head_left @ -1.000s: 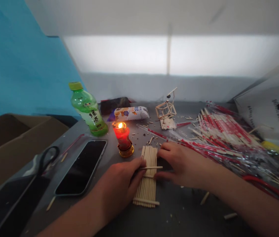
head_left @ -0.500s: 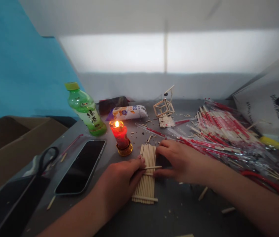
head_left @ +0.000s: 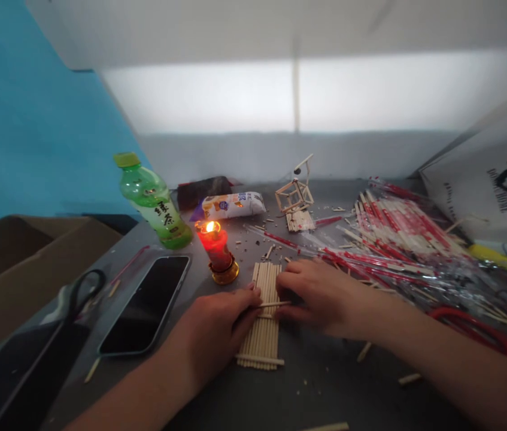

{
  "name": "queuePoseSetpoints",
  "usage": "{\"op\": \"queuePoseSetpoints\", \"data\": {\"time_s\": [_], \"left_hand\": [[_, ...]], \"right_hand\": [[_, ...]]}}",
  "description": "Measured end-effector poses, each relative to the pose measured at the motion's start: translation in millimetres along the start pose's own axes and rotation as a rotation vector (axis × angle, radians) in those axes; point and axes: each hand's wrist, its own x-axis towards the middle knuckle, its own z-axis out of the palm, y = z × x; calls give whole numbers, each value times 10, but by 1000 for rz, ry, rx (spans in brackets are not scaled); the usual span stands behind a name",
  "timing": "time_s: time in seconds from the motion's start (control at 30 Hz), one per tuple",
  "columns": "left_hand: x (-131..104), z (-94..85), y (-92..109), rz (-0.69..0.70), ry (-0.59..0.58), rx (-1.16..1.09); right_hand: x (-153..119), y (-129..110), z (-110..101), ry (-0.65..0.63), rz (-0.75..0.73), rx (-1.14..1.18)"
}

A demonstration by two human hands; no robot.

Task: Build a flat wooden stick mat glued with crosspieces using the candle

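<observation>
Head view: left hand (head_left: 218, 318) closed on slim stick (head_left: 273, 304), right hand (head_left: 325, 297), grip unclear, beside ribbed wooden mat (head_left: 260, 340).

Head-worn camera faces forward and down, close over the table (head_left: 347, 392)

On my feed, I couldn't see part of the flat, pale-wood stick mat (head_left: 261, 342) under the bare left hand (head_left: 221, 317). Nearer than that grip, the frame cut a thin wooden stick (head_left: 329, 427); beyond it, tiny dark crumbs (head_left: 257, 242) defied identification.
</observation>
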Motion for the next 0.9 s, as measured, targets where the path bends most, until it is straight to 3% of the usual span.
{"op": "queuePoseSetpoints", "data": {"time_s": [0.2, 0.37, 0.5, 0.9], "left_hand": [[1, -18, -28, -3, 51, -70], [-24, -55, 2, -56, 105, -123], [-13, -115, 25, -33, 90, -146], [24, -220, 18, -33, 209, -135]], "right_hand": [[-4, -15, 49, 32, -12, 85], [-32, -49, 63, 71, 90, 183], [-28, -78, 19, 84, 86, 203], [-56, -146, -169, 162, 63, 161]]}}
